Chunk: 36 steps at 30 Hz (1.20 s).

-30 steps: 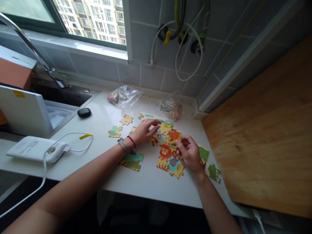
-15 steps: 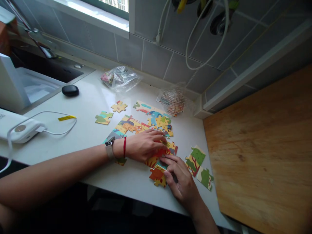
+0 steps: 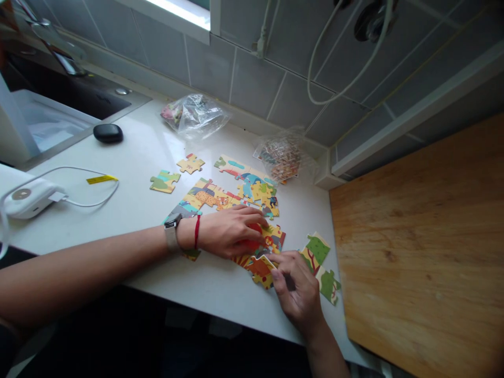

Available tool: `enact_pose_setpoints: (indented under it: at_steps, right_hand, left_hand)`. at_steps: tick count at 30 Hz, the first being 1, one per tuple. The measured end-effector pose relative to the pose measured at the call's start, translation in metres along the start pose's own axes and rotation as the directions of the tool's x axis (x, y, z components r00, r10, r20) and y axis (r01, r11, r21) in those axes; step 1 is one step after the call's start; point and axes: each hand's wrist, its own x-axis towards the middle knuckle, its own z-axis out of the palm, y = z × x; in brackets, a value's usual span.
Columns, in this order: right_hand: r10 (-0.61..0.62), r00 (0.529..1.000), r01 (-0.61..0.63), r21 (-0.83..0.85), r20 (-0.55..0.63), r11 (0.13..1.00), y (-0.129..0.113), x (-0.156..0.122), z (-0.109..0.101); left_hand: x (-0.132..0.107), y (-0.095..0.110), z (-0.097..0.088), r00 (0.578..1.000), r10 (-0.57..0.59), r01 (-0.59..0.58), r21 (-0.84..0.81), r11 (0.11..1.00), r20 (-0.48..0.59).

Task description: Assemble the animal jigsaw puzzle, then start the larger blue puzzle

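Orange puzzle piece (image 3: pixel 261 266), now nearer counter edge (image 3: pixel 220 312), in narrow right grip (image 3: pixel 301 294).

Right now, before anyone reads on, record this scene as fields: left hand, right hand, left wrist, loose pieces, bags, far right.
Left hand: left hand, palm down over the lion section
Right hand: right hand, thumb and fingers gripping an orange piece
Left wrist: watch, red cord
Loose pieces: yellow piece and green-yellow piece, left of the joined puzzle
Bags: two clear plastic bags, near the tiled wall
Far right: wooden board
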Motion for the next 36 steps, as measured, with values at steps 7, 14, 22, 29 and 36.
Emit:
enact_pose_setpoints:
  at_steps: [7, 14, 22, 29, 36]
  right_hand:
    - [0.397, 0.822, -0.31, 0.264, -0.409, 0.913, 0.013, -0.007, 0.001]
    - [0.617, 0.707, -0.384, 0.546, -0.345, 0.745, 0.016, -0.001, 0.001]
    - [0.541, 0.7, -0.418, 0.348, -0.466, 0.839, 0.014, -0.001, 0.001]
    - [0.341, 0.817, -0.375, 0.02, -0.466, 0.927, 0.012, -0.015, -0.003]
    - [0.115, 0.976, -0.125, -0.043, -0.186, 0.991, 0.002, -0.001, -0.001]
  left_hand:
    - [-0.001, 0.004, 0.008, 0.999, 0.032, -0.032, -0.016, 0.999, -0.002]
    - [-0.001, 0.011, 0.026, 0.999, -0.042, 0.043, -0.025, 0.999, 0.035]
    - [0.003, 0.012, 0.025, 0.999, -0.048, 0.043, -0.229, 0.972, -0.018]
    - [0.006, 0.012, 0.001, 0.994, -0.103, 0.106, -0.611, 0.785, 0.04]
    - [0.0, -0.005, -0.019, 0.89, -0.082, 0.45, -0.838, 0.309, 0.448]
